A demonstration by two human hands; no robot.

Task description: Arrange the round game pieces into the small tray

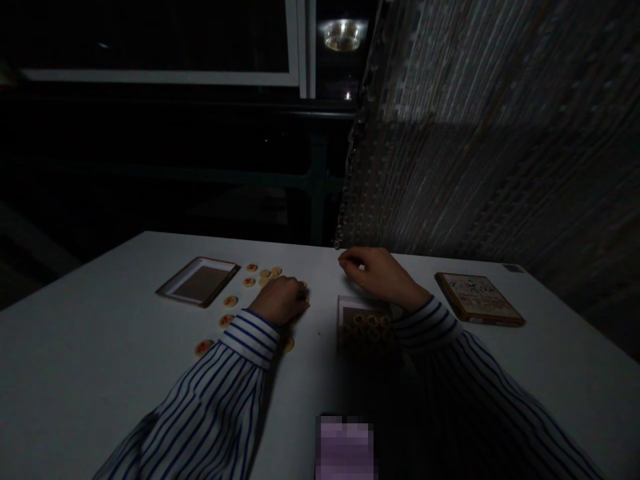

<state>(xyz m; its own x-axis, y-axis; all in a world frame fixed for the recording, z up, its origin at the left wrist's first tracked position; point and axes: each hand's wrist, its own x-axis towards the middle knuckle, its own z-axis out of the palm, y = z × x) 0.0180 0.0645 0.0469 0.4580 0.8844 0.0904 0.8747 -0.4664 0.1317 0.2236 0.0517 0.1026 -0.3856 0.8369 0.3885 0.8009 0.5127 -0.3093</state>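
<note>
Round wooden Chinese chess pieces [231, 301] with red marks lie scattered on the table around my left hand [281, 299]. Its fingers are curled down among them, and what they hold, if anything, is hidden in shadow. My right hand [383, 272] hovers just past an open box [349, 303], thumb and fingers bent together in a loose pinch. No piece shows between those fingertips. Several more pieces [373, 321] sit inside that box in rows, partly covered by my right wrist and dark shadow.
An open tray-like lid [201, 283] lies at the left of the white table [125, 333]. A flat box with a printed cover [480, 298] rests at the right. Behind the table hang a bead-string curtain [425, 167] and a dark window [160, 77]. A pixelated purple patch covers the bottom centre.
</note>
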